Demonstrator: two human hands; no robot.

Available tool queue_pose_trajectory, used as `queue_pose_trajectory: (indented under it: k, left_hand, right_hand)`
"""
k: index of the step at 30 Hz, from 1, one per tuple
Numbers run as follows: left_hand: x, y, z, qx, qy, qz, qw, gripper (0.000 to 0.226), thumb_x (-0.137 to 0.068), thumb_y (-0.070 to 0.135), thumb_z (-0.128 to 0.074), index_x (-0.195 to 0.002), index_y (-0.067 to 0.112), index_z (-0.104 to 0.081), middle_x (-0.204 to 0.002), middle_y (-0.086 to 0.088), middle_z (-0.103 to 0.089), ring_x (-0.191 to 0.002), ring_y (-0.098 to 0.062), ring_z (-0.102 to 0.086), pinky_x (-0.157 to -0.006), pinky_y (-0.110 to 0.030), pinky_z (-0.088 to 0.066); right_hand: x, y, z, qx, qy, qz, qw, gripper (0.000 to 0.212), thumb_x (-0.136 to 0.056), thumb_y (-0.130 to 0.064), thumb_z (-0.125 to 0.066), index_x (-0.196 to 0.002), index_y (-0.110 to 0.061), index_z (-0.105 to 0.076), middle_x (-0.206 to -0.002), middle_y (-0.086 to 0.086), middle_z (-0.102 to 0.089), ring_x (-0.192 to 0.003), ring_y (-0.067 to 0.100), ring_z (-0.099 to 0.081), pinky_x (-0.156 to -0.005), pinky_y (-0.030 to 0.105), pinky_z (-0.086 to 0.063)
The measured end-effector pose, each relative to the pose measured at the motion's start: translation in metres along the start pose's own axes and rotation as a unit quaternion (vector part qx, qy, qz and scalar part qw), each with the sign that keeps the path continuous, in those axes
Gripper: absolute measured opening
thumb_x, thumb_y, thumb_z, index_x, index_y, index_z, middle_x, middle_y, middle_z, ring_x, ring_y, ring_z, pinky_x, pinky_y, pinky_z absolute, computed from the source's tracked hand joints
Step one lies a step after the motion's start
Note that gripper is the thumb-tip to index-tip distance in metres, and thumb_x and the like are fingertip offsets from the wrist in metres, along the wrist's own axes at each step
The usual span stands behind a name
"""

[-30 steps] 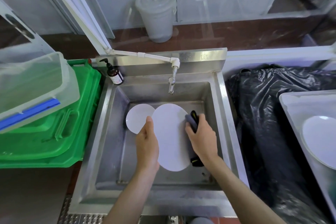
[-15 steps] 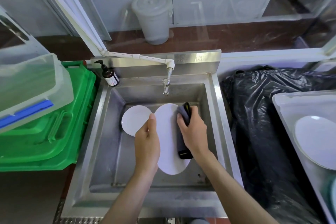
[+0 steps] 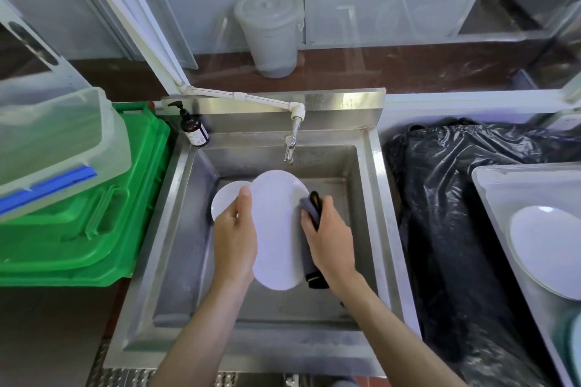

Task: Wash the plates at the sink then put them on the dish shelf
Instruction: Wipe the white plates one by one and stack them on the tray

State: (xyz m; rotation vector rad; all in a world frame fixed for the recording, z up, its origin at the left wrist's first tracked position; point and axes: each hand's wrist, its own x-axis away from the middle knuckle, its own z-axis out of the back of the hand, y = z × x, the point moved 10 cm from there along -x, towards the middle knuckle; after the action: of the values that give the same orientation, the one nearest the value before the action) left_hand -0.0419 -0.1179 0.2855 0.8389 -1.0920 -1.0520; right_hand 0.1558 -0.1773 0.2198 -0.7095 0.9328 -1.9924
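Looking down into a steel sink (image 3: 374,198). The left hand (image 3: 234,243) grips a white plate (image 3: 276,229) by its nine o'clock edge, fingers curled behind it. The right hand (image 3: 328,237) clasps a dark cloth (image 3: 309,214) against the plate's three o'clock edge. A second plate (image 3: 224,201) lies in the basin at ten o'clock. Washing seems underway; no plate appears shelved yet, and no dish shelf is identifiable.

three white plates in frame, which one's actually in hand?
The large oval plate over the sink: left hand grips its edge, right hand wipes it with a cloth. The small plate lies behind it; another plate sits in the right-hand tray.
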Motion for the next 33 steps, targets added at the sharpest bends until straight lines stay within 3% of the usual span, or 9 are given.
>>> queue_pose_trajectory:
  k: [5, 10, 14, 18, 21, 24, 27, 29, 33]
  left_hand:
    - [-0.011, -0.018, 0.006, 0.102, 0.027, 0.073, 0.992, 0.043, -0.102, 0.056, -0.052, -0.084, 0.022, -0.073, -0.1, -0.005, -0.077, -0.1, -0.029, -0.071, -0.093, -0.048, -0.057]
    - [0.004, -0.058, -0.022, 0.19, -0.039, 0.177, 0.965, 0.056, -0.091, 0.071, -0.053, -0.075, 0.02, -0.072, -0.092, -0.012, -0.072, -0.093, -0.028, -0.073, -0.107, -0.054, -0.051]
    - [0.02, -0.042, -0.026, 0.14, -0.039, 0.137, 0.98, 0.046, -0.105, 0.056, -0.044, -0.104, 0.021, -0.074, -0.106, -0.001, -0.077, -0.104, -0.021, -0.072, -0.101, -0.044, -0.054]
    - [0.023, -0.03, -0.005, 0.081, -0.001, 0.064, 0.995, 0.04, -0.107, 0.053, -0.043, -0.085, 0.029, -0.066, -0.091, 0.009, -0.071, -0.092, -0.017, -0.065, -0.087, -0.04, -0.051]
    - [0.014, -0.021, 0.006, 0.063, 0.023, 0.043, 0.997, 0.045, -0.107, 0.053, -0.043, -0.08, 0.023, -0.063, -0.086, 0.004, -0.067, -0.08, -0.019, -0.059, -0.075, -0.036, -0.045]
    - [0.006, -0.02, 0.009, 0.054, 0.037, 0.027, 0.997, 0.046, -0.107, 0.053, -0.043, -0.077, 0.025, -0.065, -0.084, 0.004, -0.07, -0.086, -0.023, -0.064, -0.081, -0.04, -0.05]
    - [0.01, -0.02, 0.008, 0.038, 0.04, 0.019, 0.998, 0.043, -0.109, 0.047, -0.042, -0.076, 0.032, -0.065, -0.079, 0.013, -0.071, -0.086, -0.007, -0.067, -0.082, -0.035, -0.049]
    - [0.015, -0.019, 0.005, 0.015, 0.024, 0.01, 1.0, 0.044, -0.109, 0.047, -0.042, -0.075, 0.033, -0.065, -0.073, 0.015, -0.07, -0.08, 0.005, -0.063, -0.074, -0.028, -0.046]
    - [0.021, -0.015, 0.008, -0.027, 0.006, -0.004, 1.0, 0.048, -0.108, 0.05, -0.041, -0.078, 0.019, -0.06, -0.078, 0.003, -0.063, -0.061, -0.007, -0.05, -0.065, -0.029, -0.041]
  right_hand:
    - [0.047, -0.039, -0.025, -0.018, -0.086, 0.06, 0.994, 0.02, -0.1, -0.043, -0.051, -0.095, -0.026, -0.039, -0.084, -0.004, -0.065, -0.077, 0.028, -0.061, -0.069, 0.045, -0.05]
    - [0.044, -0.098, -0.031, -0.083, -0.11, 0.137, 0.981, 0.021, -0.099, -0.042, -0.046, -0.095, -0.022, -0.041, -0.08, -0.003, -0.062, -0.074, 0.024, -0.059, -0.071, 0.047, -0.049]
    - [0.01, -0.09, -0.013, -0.086, -0.04, 0.117, 0.989, 0.015, -0.104, -0.039, -0.048, -0.101, -0.025, -0.042, -0.085, -0.002, -0.065, -0.08, 0.026, -0.061, -0.072, 0.044, -0.047]
    - [-0.016, -0.037, 0.011, -0.067, 0.046, 0.005, 0.997, 0.016, -0.102, -0.04, -0.047, -0.096, -0.026, -0.041, -0.087, -0.002, -0.064, -0.084, 0.033, -0.063, -0.073, 0.044, -0.047]
    - [-0.004, -0.01, 0.007, -0.052, 0.029, -0.041, 0.997, 0.014, -0.099, -0.039, -0.051, -0.099, -0.026, -0.044, -0.094, -0.003, -0.065, -0.091, 0.034, -0.066, -0.076, 0.043, -0.048]
    - [0.023, -0.022, -0.017, -0.033, -0.05, 0.007, 0.998, 0.019, -0.091, -0.037, -0.055, -0.099, -0.029, -0.04, -0.094, -0.004, -0.067, -0.088, 0.031, -0.064, -0.077, 0.045, -0.053]
    - [0.039, -0.063, -0.03, -0.061, -0.064, 0.127, 0.988, 0.016, -0.091, -0.034, -0.057, -0.095, -0.026, -0.044, -0.085, -0.011, -0.059, -0.077, 0.015, -0.056, -0.069, 0.039, -0.049]
    - [0.035, -0.077, -0.024, -0.081, -0.025, 0.167, 0.982, 0.013, -0.092, -0.032, -0.058, -0.093, -0.026, -0.047, -0.083, -0.013, -0.057, -0.075, 0.011, -0.054, -0.069, 0.034, -0.047]
    - [0.009, -0.042, -0.007, -0.139, 0.091, 0.074, 0.983, 0.009, -0.091, -0.036, -0.056, -0.094, -0.028, -0.052, -0.09, -0.01, -0.053, -0.088, 0.019, -0.054, -0.079, 0.041, -0.049]
